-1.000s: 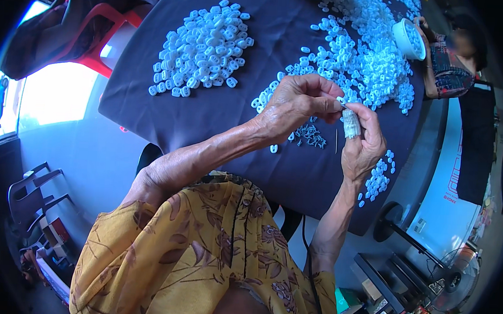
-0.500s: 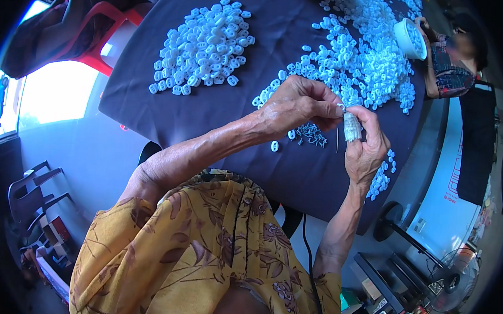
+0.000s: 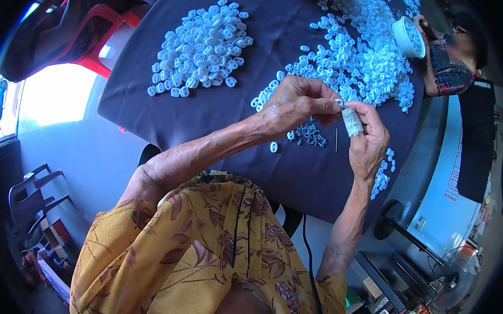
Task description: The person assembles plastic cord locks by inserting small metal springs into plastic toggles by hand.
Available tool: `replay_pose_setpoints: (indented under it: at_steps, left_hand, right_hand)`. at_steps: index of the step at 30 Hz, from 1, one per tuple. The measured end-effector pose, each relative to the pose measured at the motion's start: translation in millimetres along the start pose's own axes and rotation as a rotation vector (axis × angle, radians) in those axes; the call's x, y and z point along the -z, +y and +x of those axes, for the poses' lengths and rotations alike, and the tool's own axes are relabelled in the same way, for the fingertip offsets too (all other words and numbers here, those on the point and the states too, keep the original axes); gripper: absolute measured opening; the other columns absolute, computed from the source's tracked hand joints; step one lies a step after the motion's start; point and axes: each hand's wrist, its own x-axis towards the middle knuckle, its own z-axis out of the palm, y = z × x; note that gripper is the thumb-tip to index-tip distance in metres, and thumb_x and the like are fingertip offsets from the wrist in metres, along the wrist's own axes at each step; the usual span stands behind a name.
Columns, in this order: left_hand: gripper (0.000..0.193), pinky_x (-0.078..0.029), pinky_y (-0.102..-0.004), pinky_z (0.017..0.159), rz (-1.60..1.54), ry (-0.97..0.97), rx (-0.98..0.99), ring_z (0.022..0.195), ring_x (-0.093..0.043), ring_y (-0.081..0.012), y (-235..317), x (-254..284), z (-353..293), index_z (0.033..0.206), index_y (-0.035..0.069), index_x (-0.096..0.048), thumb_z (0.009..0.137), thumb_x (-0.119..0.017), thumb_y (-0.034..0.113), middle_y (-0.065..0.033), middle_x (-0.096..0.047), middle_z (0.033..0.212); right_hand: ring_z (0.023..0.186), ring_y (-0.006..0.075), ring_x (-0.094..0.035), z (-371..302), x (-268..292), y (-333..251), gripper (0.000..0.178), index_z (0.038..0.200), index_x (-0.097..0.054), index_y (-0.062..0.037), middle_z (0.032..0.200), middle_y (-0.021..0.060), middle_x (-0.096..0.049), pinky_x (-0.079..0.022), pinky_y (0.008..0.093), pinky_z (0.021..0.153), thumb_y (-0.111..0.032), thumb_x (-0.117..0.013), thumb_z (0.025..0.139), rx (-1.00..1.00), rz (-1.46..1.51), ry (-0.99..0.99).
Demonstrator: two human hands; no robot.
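Note:
My left hand and my right hand meet over the table, fingertips nearly touching. Between the thumb and finger of the left hand is a small white plastic piece, mostly covered. The right hand is closed in a pinch against it; whatever its fingertips hold is too small to make out. A whitish wrap covers one finger of that hand. Below the hands lie a heap of small dark screws and a thin straight stick. One loose white oval piece with two holes rests left of the screws.
A pile of white two-hole pieces sits on the dark tablecloth at left. A larger spread fills the far right, beside a white tub. Another person sits there. Several pieces lie by my right wrist.
My right hand has turned slightly, its wrapped finger tilting. Both hands stay together at nearly the same place over the table.

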Motion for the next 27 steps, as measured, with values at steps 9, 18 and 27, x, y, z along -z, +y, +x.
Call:
replay_pose_setpoints:
  at_steps: [9,18,27]
  left_hand:
    - [0.014,-0.049,-0.0268,0.069,-0.083,-0.028,0.051,0.070,-0.060,-0.0145,-2.2,3.3,-1.2,0.086,-0.001,-0.059,0.079,-0.061,0.011,-0.0098,-0.062,0.077]
    - [0.016,-0.048,-0.0265,0.063,-0.106,0.025,0.001,0.065,-0.058,-0.0130,-3.1,13.9,5.3,0.080,0.001,-0.058,0.079,-0.060,0.016,-0.0066,-0.060,0.073]
    - [0.015,-0.048,-0.0253,0.062,-0.135,0.133,0.021,0.064,-0.058,-0.0121,-2.8,27.8,3.0,0.078,0.002,-0.056,0.077,-0.063,0.015,-0.0057,-0.059,0.073]
  right_hand:
    - [0.078,0.0107,-0.057,-0.4,-0.6,-3.2,0.018,0.096,-0.057,0.0022,0.084,0.0061,-0.060,-0.044,0.0217,0.070,-0.002,-0.051,0.080,-0.048,0.116,0.006]
    - [0.076,0.0105,-0.058,-8.9,-6.7,1.6,0.020,0.096,-0.057,0.0003,0.082,0.0064,-0.061,-0.045,0.0221,0.068,0.001,-0.050,0.077,-0.076,-0.019,-0.003]
    - [0.064,0.0265,-0.060,-71.7,-78.1,26.8,0.014,0.085,-0.055,-0.0034,0.073,0.0131,-0.059,-0.048,0.0340,0.056,-0.007,-0.061,0.073,-0.028,-0.249,-0.305]
